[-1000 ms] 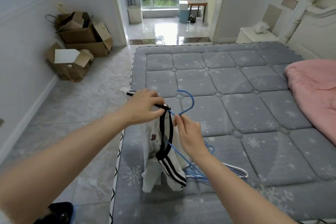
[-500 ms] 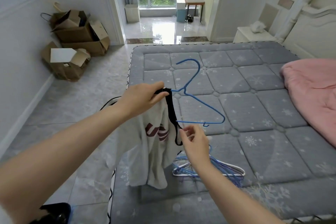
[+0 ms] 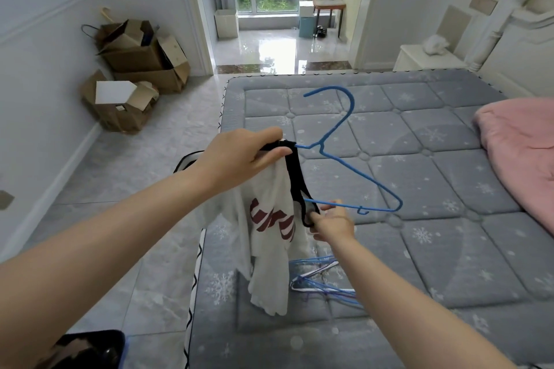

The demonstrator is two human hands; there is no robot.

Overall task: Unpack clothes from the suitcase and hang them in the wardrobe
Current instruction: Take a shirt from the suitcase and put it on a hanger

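Note:
A white T-shirt [image 3: 269,237] with a black collar and red lettering hangs over the mattress's left edge. My left hand [image 3: 242,156] grips the collar at one shoulder, where one end of a blue wire hanger [image 3: 353,168] enters the neck opening. The hanger's hook points up and away. My right hand [image 3: 329,223] pinches the lower part of the collar beside the hanger's bottom bar. More than half of the hanger sticks out to the right of the shirt. No suitcase or wardrobe is clearly in view.
Several spare hangers [image 3: 323,281] lie on the grey quilted mattress [image 3: 434,249] under my right arm. A pink blanket [image 3: 521,153] lies at the right. Cardboard boxes [image 3: 135,75] stand by the left wall. A doorway [image 3: 269,39] opens beyond the bed.
The shirt has been lifted and has unfolded, its red lettering now showing. The hanger has swung up so its hook and right arm stick out clear of the collar.

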